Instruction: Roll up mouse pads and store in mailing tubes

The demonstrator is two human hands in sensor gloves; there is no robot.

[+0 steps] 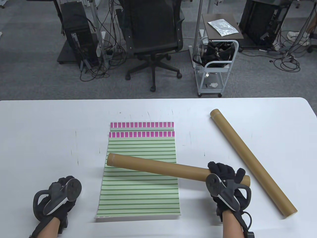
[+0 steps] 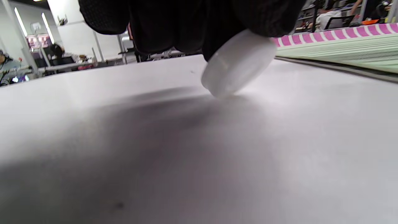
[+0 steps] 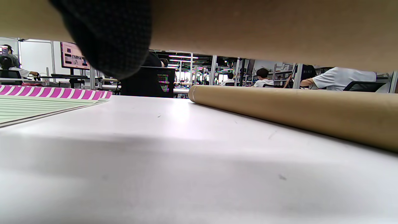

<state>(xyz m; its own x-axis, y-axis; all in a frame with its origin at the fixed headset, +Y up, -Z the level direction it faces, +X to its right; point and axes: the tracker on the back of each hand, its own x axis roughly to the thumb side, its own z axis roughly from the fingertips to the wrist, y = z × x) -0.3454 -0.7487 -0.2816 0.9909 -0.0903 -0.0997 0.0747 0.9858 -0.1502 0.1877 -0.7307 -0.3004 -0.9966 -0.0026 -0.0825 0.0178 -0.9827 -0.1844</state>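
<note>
Two green-striped mouse pads with pink end bands lie stacked flat at the table's middle; the top pad [image 1: 141, 193] covers the lower pad [image 1: 142, 125] except its far band. A brown mailing tube [image 1: 158, 168] slants across the top pad, and my right hand [image 1: 226, 173] grips it near its right end. In the right wrist view that tube [image 3: 264, 28] fills the top edge with a gloved finger [image 3: 108, 40] curled round it. My left hand [image 1: 63, 183] rests left of the pads and pinches a white tube cap [image 2: 236, 62] that touches the table.
A second brown mailing tube [image 1: 252, 161] lies diagonally on the white table [image 1: 49, 138] to the right of my right hand, also low in the right wrist view [image 3: 295, 105]. An office chair [image 1: 151, 32] and a cart [image 1: 215, 62] stand beyond the far edge.
</note>
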